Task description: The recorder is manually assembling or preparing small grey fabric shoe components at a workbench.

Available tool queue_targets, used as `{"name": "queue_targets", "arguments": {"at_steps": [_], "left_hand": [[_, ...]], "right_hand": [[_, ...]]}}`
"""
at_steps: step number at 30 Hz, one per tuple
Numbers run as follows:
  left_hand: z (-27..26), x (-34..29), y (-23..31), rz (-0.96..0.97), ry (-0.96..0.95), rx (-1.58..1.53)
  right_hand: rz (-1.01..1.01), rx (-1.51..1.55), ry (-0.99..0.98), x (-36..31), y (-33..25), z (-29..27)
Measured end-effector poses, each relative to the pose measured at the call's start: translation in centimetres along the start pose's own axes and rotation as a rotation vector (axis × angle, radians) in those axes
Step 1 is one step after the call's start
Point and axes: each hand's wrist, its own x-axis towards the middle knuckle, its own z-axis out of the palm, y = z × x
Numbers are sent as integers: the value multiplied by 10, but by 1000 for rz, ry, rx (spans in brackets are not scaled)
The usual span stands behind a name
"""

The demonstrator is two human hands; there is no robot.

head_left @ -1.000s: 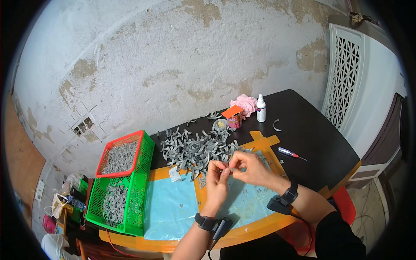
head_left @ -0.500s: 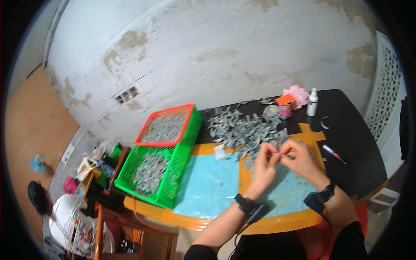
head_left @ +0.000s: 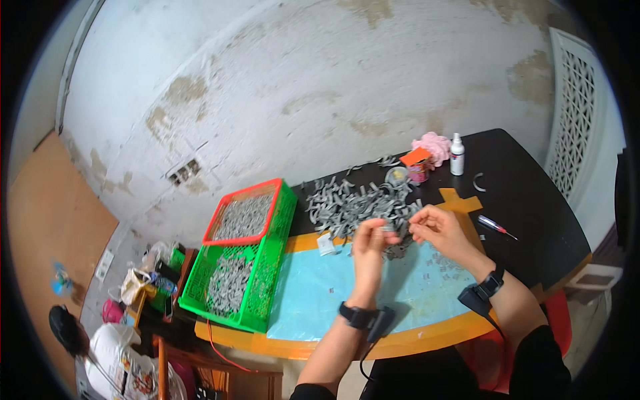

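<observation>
Above the blue plastic sheet [head_left: 307, 280], my two hands are a short way apart, in front of a heap of grey curved strips [head_left: 353, 203]. My left hand [head_left: 370, 250] is raised with its fingers curled together; a bit of grey shows at its fingertips, too small to name. Thumb and fingertips of my right hand [head_left: 443, 233] are pinched together, and what they hold, if anything, cannot be made out. Small loose bits [head_left: 447, 267] are scattered on the sheet beside my right wrist.
At left, a green basket [head_left: 263, 293] holds grey pieces, with a red-rimmed basket [head_left: 275, 207] of more pieces on it. Toward the back right are a white spray bottle [head_left: 457, 157], a pink cloth [head_left: 435, 147] and a screwdriver [head_left: 493, 225]. A person [head_left: 123, 360] sits far left.
My hands were touching at the fingertips and are now apart, the left one having moved left. The whole view has shifted slightly to the right.
</observation>
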Motion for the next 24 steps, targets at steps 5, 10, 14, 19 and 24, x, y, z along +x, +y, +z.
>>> {"name": "queue_targets", "arguments": {"at_steps": [5,10,14,19,24], "left_hand": [[-71,17,70,207,280,68],[-239,6,146,359,538,242],[-288,-10,166,146,688,250],[-208,-13,142,43,410,418],[-52,-17,67,-347,-97,186]], "right_hand": [[-89,-130,168,6,32,-34],[-380,-564,17,2,29,-23],[-372,-666,-204,-1,33,-5],[-424,-824,-317,0,37,-2],[-401,-831,-382,1,41,-11]]}}
